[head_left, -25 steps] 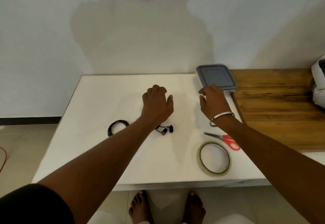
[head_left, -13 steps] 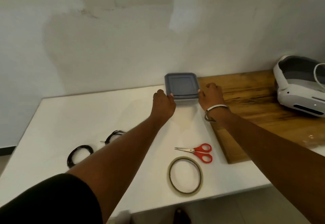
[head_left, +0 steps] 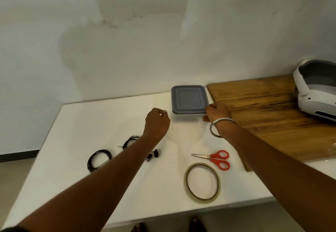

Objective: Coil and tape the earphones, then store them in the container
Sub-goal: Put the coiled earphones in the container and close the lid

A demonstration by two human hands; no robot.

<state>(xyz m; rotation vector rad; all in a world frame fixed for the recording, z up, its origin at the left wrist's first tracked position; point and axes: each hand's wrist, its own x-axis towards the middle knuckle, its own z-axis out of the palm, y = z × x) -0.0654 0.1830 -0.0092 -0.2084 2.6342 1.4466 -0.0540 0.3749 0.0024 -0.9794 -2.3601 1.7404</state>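
Note:
The container, clear with a grey lid on it, stands at the back of the white table. My right hand grips its near right corner. My left hand hovers just left of the container, apart from it, with its fingers loosely curled and nothing in them. One black coiled earphone cable lies at the near left. A second earphone cable is partly hidden under my left forearm, and its earbuds show just right of the arm.
A ring of clear tape lies near the front edge, with red-handled scissors just behind it. A wooden board covers the right side and carries a white headset. A wall runs close behind the table.
My left hand has come off the container's left edge and drawn back toward me. My right hand stays at the container's right corner. The camera view has swung left and down.

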